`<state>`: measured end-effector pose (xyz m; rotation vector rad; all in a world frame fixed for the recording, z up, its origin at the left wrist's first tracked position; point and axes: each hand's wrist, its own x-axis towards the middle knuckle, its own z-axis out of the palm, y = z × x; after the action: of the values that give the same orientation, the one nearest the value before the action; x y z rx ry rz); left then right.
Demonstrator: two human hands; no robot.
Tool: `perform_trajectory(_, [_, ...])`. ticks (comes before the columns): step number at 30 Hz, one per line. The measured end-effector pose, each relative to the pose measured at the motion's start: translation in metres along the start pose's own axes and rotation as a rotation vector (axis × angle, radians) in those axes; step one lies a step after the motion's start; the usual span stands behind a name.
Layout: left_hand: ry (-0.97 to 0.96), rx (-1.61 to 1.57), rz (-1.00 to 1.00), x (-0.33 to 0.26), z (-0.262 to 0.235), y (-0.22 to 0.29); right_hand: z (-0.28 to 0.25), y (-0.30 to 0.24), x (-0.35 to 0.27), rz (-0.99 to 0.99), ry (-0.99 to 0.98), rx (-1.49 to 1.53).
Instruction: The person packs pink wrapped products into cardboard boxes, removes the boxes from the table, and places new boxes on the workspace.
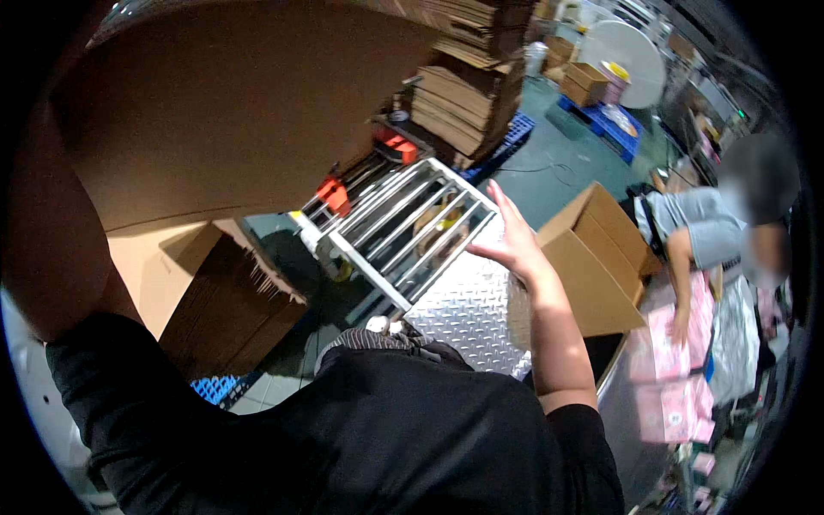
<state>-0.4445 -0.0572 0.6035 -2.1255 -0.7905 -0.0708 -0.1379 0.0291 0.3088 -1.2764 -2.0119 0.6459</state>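
Observation:
A large brown cardboard sheet or flattened carton (240,112) fills the upper left, close in front of me. My left forearm (51,215) reaches up along its left edge; the hand and its fingers are hidden in the dark rim, so its hold on the cardboard cannot be made out. My right hand (512,240) is open and holds nothing, thumb apart from the stretched fingers. It is over the corner of a metal roller conveyor (403,227) and a tread-plate surface (468,313). Just right of it stands an open cardboard box (592,266).
Stacked flat cartons (459,107) stand on a blue pallet at the back. Orange-red parts (335,196) sit at the conveyor's far end. At right, a co-worker in grey (695,223) reaches toward pink packages (669,343). More cardboard (232,300) lies at lower left above a blue pallet (215,389).

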Motion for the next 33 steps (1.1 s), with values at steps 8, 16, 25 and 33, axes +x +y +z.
perform_trajectory(8, [-0.327,0.006,-0.141,0.016,0.077,0.029,0.054,0.068,-0.081,0.235,-0.054,0.063])
perform_trajectory(16, [0.132,-0.219,0.012,0.054,-0.011,-0.02,-0.024,0.035,-0.067,-0.06,0.218,0.032])
perform_trajectory(25, [0.404,-1.355,-0.137,0.065,0.165,0.0,-0.139,0.018,-0.187,0.159,0.527,-0.181])
perform_trajectory(33, [0.036,-0.795,-0.029,0.057,0.336,0.146,-0.037,0.061,-0.14,0.45,0.064,-0.702])
